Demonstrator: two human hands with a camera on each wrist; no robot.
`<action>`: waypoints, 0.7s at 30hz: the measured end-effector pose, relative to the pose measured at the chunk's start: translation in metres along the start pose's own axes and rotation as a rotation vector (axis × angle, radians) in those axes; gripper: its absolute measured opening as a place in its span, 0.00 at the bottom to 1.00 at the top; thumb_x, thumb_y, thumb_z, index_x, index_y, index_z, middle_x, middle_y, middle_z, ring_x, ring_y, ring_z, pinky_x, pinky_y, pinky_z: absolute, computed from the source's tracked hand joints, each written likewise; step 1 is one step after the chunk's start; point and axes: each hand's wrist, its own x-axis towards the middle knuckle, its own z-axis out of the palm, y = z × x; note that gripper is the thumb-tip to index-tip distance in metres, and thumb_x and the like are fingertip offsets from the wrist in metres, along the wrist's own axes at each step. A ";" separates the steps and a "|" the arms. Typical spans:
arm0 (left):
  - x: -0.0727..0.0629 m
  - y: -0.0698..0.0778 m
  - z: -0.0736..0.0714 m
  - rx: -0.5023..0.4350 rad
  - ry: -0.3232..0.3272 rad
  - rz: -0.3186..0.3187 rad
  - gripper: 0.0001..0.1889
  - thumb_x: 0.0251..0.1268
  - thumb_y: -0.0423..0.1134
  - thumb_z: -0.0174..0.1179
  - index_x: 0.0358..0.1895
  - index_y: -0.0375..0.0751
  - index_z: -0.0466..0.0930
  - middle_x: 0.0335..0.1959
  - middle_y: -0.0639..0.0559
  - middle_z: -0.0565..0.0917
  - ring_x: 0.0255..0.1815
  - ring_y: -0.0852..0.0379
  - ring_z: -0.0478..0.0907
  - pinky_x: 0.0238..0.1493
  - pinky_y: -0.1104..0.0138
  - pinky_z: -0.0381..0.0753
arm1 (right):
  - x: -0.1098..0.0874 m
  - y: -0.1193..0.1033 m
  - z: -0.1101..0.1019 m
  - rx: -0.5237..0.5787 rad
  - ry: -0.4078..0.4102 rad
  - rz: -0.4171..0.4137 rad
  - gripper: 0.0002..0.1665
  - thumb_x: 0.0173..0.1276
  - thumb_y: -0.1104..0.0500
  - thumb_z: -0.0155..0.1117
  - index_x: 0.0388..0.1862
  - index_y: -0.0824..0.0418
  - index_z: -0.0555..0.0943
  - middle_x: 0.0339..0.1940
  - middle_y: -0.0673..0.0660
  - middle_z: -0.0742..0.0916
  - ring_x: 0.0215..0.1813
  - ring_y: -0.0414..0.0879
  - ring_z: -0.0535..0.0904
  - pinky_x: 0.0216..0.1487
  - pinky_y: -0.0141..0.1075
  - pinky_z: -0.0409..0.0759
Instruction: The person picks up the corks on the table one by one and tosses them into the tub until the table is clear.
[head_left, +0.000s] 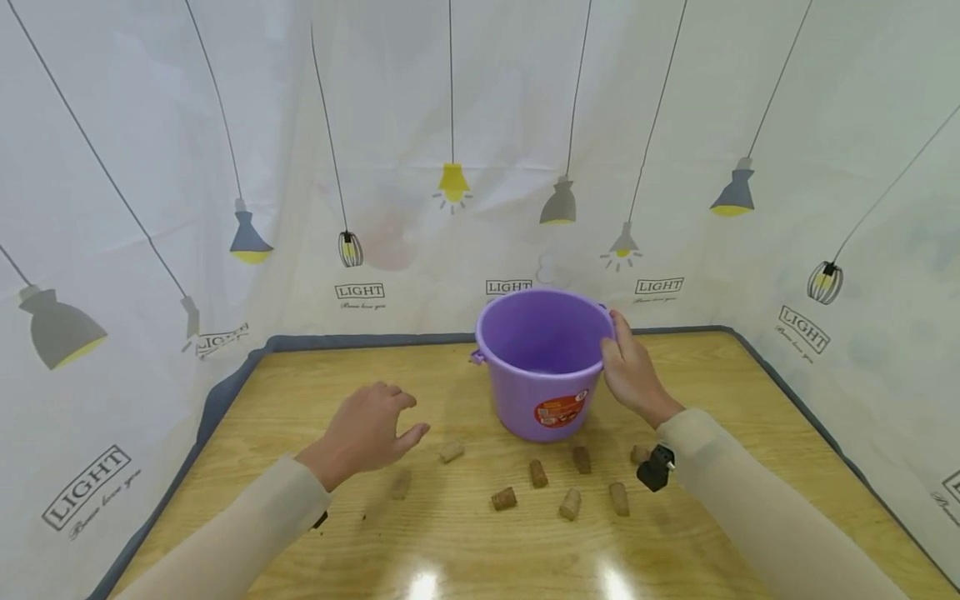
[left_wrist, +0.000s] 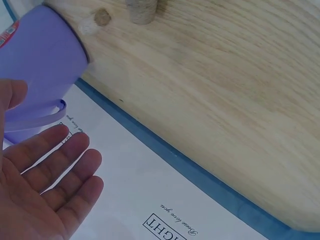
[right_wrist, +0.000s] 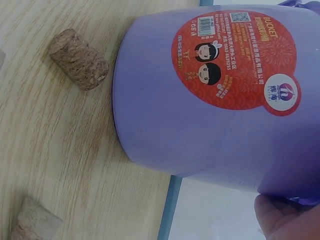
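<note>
Head view: I see a purple plastic bucket (head_left: 517, 396) at the far part of the worktop (head_left: 750, 392), with bottle corks (head_left: 537, 474) scattered nearer my viewpoint.
Bucket risk: only the right hand (head_left: 637, 375) grips it, at one side of the rim — I judge that a loose hold could let it twist or tip toward its unsupported left.
Cork risk: several lie just in front of the bucket's base; if it were shoved nearer, it could knock them, and their rounded sides would let them roll.
Handle risk: from the left wrist view, the plastic handle (left_wrist: 37, 121) shows near the left hand (left_wrist: 45, 185); a careless reach could catch it.
Right hand's place: curled on the rim's right side, with the bucket directly to its left.
Left hand's place: fingers loosely spread, holding nothing, apart from the bucket on its left — nearest a pale cork (head_left: 452, 452) by the thumb.
Bucket base: I cannot tell whether it sits flat or slightly raised.
</note>
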 end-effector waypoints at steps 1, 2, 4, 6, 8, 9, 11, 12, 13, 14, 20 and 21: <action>-0.001 0.000 0.000 0.002 -0.011 -0.002 0.22 0.66 0.52 0.68 0.48 0.35 0.88 0.43 0.43 0.89 0.44 0.45 0.86 0.47 0.52 0.86 | 0.000 0.000 0.000 0.001 -0.001 0.000 0.38 0.83 0.55 0.33 0.85 0.66 0.40 0.82 0.71 0.58 0.81 0.66 0.53 0.80 0.58 0.52; -0.003 0.000 0.001 0.000 -0.019 -0.004 0.22 0.66 0.52 0.67 0.48 0.35 0.88 0.43 0.43 0.89 0.44 0.45 0.86 0.47 0.52 0.86 | 0.000 0.000 0.000 -0.001 0.000 -0.001 0.38 0.83 0.55 0.33 0.85 0.66 0.40 0.82 0.71 0.58 0.81 0.66 0.53 0.80 0.59 0.52; -0.005 0.000 0.001 -0.010 -0.029 -0.007 0.21 0.66 0.52 0.67 0.48 0.35 0.88 0.43 0.43 0.89 0.44 0.45 0.86 0.47 0.51 0.86 | 0.000 0.000 0.000 -0.006 0.001 -0.001 0.38 0.83 0.54 0.33 0.85 0.66 0.40 0.82 0.71 0.58 0.81 0.66 0.53 0.80 0.59 0.51; -0.007 -0.001 0.001 -0.022 -0.042 -0.013 0.22 0.66 0.53 0.67 0.48 0.36 0.88 0.43 0.43 0.89 0.45 0.45 0.86 0.48 0.51 0.86 | -0.001 0.000 0.001 -0.009 0.001 -0.001 0.38 0.83 0.54 0.33 0.85 0.66 0.40 0.82 0.71 0.59 0.81 0.66 0.54 0.80 0.59 0.51; -0.009 -0.002 0.003 -0.034 -0.052 -0.012 0.22 0.66 0.54 0.67 0.48 0.36 0.89 0.43 0.44 0.89 0.45 0.46 0.86 0.48 0.51 0.86 | -0.001 0.000 0.001 -0.006 0.000 -0.001 0.38 0.83 0.55 0.33 0.85 0.66 0.40 0.82 0.71 0.59 0.81 0.66 0.54 0.80 0.59 0.52; -0.010 -0.003 0.003 -0.037 -0.058 -0.010 0.22 0.66 0.54 0.67 0.48 0.36 0.89 0.43 0.44 0.89 0.45 0.46 0.85 0.48 0.51 0.86 | -0.001 0.000 0.001 -0.005 -0.001 -0.001 0.38 0.83 0.55 0.33 0.85 0.66 0.40 0.82 0.71 0.59 0.81 0.66 0.54 0.80 0.59 0.52; -0.011 -0.005 0.004 -0.042 -0.078 -0.005 0.22 0.66 0.54 0.67 0.48 0.36 0.89 0.44 0.44 0.89 0.45 0.46 0.85 0.49 0.51 0.86 | -0.001 0.000 0.001 -0.005 -0.001 -0.004 0.38 0.83 0.55 0.33 0.85 0.66 0.40 0.82 0.71 0.59 0.81 0.66 0.54 0.80 0.59 0.52; -0.011 -0.006 0.004 -0.045 -0.090 -0.001 0.22 0.66 0.54 0.67 0.48 0.37 0.89 0.44 0.44 0.89 0.46 0.46 0.85 0.49 0.51 0.86 | -0.001 0.000 0.001 -0.006 -0.001 -0.005 0.38 0.83 0.55 0.33 0.85 0.66 0.40 0.82 0.71 0.59 0.81 0.66 0.54 0.80 0.59 0.52; -0.012 -0.006 0.005 -0.049 -0.103 0.002 0.22 0.66 0.54 0.67 0.48 0.37 0.89 0.44 0.44 0.89 0.46 0.46 0.85 0.50 0.51 0.86 | -0.001 0.000 0.001 -0.007 -0.001 -0.005 0.38 0.83 0.55 0.33 0.85 0.66 0.40 0.82 0.71 0.59 0.81 0.66 0.54 0.80 0.59 0.52; -0.012 -0.007 0.004 -0.051 -0.114 0.006 0.22 0.66 0.53 0.67 0.48 0.37 0.89 0.45 0.45 0.89 0.47 0.46 0.85 0.50 0.51 0.85 | 0.000 0.000 0.000 -0.008 0.000 -0.006 0.38 0.83 0.55 0.33 0.85 0.66 0.40 0.82 0.71 0.59 0.81 0.66 0.54 0.80 0.59 0.52; -0.014 -0.009 0.002 -0.080 -0.176 0.018 0.22 0.67 0.54 0.66 0.50 0.38 0.88 0.47 0.45 0.88 0.50 0.45 0.84 0.53 0.50 0.84 | 0.000 0.000 -0.001 -0.003 -0.004 -0.005 0.38 0.83 0.54 0.33 0.85 0.65 0.40 0.82 0.70 0.59 0.81 0.65 0.54 0.80 0.59 0.52; -0.015 -0.009 0.001 -0.090 -0.192 0.017 0.22 0.67 0.54 0.66 0.50 0.38 0.88 0.48 0.45 0.88 0.51 0.45 0.84 0.53 0.49 0.84 | 0.000 0.000 -0.001 -0.002 -0.006 -0.003 0.38 0.83 0.54 0.33 0.85 0.65 0.40 0.82 0.70 0.58 0.81 0.65 0.53 0.80 0.59 0.52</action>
